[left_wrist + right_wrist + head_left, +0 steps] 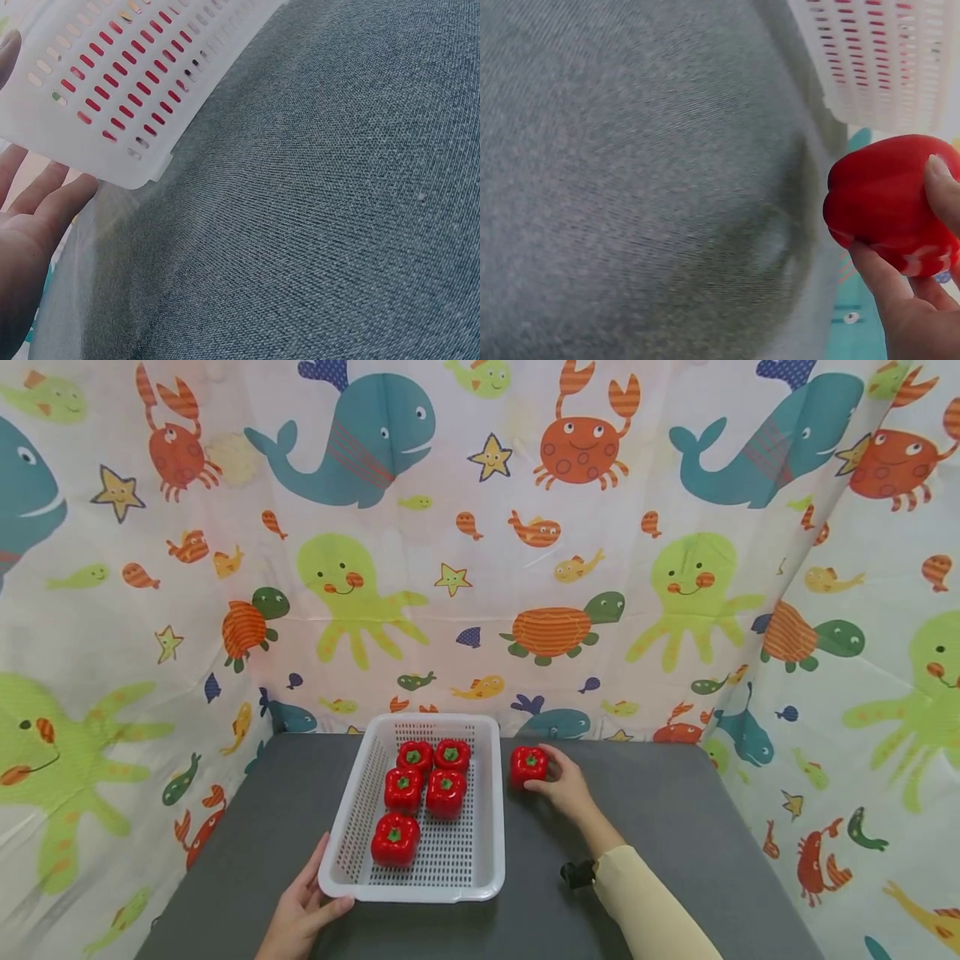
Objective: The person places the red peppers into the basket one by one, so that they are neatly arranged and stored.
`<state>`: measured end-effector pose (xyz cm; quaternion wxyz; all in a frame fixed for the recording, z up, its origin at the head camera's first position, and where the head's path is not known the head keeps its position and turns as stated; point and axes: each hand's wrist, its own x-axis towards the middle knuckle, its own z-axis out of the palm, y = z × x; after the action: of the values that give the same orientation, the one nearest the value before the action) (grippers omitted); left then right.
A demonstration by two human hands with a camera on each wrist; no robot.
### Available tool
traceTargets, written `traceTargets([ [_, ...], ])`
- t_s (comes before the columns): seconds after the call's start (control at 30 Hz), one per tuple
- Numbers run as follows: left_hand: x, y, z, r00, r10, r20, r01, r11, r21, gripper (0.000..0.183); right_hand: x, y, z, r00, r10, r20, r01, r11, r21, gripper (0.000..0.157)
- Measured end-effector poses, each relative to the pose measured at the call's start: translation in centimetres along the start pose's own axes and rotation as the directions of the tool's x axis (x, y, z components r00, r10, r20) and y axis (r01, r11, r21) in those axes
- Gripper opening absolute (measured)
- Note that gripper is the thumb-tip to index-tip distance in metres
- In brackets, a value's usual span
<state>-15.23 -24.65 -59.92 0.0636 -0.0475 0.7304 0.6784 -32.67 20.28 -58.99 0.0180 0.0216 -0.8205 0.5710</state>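
My right hand grips a red bell pepper with a green stem, just right of a white perforated plastic basket. In the right wrist view, thumb and fingers sit on opposite sides of this glossy pepper. My left hand holds the basket's near left corner, thumb along the front rim and fingers along the left side. The left wrist view shows the fingers spread against the basket wall. Several more red peppers stand stem up in the basket, one of them nearer the front.
A dark grey cloth surface lies under the basket. Behind it and along both sides hangs a white curtain printed with sea animals. A black band is on the right wrist, next to a pale yellow sleeve.
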Motion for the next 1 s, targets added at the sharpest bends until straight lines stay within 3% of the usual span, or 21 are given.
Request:
traceTargets([
  [0.53,0.0,0.0,0.3,1.0,-0.011,-0.021,0.012,1.0,0.023,0.102,-1.9,-4.4,-1.0,0.997,-0.038,-0.068,0.042,0.997,0.06,0.079],
  [0.83,0.0,0.0,0.3,1.0,-0.024,-0.005,0.024,1.0,0.006,0.103,-4.2,-8.0,-1.0,0.987,-0.074,-0.142,0.086,0.993,0.08,0.08],
  [1.0,-0.1,0.0,0.2,1.0,0.005,0.001,-0.005,1.0,0.019,0.103,-5.8,-10.2,-0.4,0.984,-0.123,-0.131,0.135,0.987,0.088,0.081],
])
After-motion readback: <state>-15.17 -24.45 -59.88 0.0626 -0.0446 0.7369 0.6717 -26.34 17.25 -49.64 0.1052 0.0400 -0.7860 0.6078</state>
